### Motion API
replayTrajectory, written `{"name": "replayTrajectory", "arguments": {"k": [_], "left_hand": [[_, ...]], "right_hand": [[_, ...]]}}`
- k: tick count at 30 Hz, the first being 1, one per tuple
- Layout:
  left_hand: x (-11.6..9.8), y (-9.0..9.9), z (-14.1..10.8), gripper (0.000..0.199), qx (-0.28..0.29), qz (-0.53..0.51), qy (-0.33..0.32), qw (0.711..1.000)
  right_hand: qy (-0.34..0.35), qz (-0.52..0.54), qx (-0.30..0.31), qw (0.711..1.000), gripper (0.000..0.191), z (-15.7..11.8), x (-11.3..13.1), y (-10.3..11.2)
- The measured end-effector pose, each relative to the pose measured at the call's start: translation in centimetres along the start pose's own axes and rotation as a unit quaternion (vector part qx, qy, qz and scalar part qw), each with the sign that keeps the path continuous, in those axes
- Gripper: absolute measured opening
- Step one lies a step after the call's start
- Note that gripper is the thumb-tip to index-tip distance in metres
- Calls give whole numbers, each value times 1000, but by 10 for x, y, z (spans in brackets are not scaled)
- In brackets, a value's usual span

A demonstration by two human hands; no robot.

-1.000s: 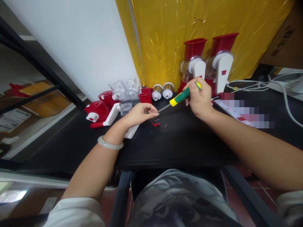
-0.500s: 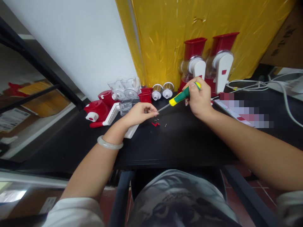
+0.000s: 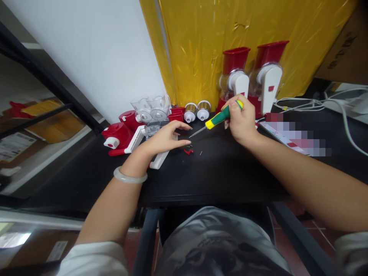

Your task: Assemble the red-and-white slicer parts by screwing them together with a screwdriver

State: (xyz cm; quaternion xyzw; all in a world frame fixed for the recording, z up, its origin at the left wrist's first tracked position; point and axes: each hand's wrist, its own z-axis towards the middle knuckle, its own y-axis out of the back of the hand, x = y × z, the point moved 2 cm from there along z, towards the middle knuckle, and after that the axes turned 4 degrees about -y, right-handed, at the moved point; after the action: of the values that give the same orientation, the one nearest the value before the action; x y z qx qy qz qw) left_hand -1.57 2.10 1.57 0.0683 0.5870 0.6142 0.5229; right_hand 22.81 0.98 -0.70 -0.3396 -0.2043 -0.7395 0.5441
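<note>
My right hand (image 3: 240,118) is wrapped round the green and yellow handle of a screwdriver (image 3: 220,117), its shaft pointing down to the left. My left hand (image 3: 170,137) has thumb and fingers spread apart on either side of the screwdriver's tip, with nothing seen between them. Just below the tip lie a small red part (image 3: 189,151) and a few tiny metal pieces, one (image 3: 201,153) a little to the right. A white crank arm (image 3: 159,160) lies under my left wrist, partly hidden.
Red and white housings (image 3: 117,136) and clear plastic parts (image 3: 152,107) stand at the left of the black table (image 3: 218,180). Two metal drums (image 3: 203,110) are at the back. Two assembled red-and-white grinders (image 3: 270,84) stand behind my right hand, with white cables (image 3: 307,105) further right.
The fingers of my left hand have opened from a pinch at the screwdriver's tip, and the hand has shifted slightly left. My right hand with the screwdriver has hardly moved.
</note>
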Motion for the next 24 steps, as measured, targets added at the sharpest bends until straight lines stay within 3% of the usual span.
{"name": "replayTrajectory", "arguments": {"k": [4,7,10,17,20,24], "left_hand": [[13,19,-6,59,-19,177,57,982],[26,23,-9,69,-10,217,111,970],[33,19,-11,71,37,243,162,956],[32,12,-9,36,89,288,204,931],[29,12,-8,33,58,250,198,946],[18,15,-7,38,-35,165,168,971]], "right_hand": [[12,-4,5,1000,37,1,-2,0],[6,-6,13,1000,38,-1,-4,0],[0,2,18,1000,39,-3,-4,-1],[5,8,16,1000,39,-3,-2,-2],[6,3,7,1000,37,-3,1,-2],[18,-2,-18,1000,35,-2,7,0]]}}
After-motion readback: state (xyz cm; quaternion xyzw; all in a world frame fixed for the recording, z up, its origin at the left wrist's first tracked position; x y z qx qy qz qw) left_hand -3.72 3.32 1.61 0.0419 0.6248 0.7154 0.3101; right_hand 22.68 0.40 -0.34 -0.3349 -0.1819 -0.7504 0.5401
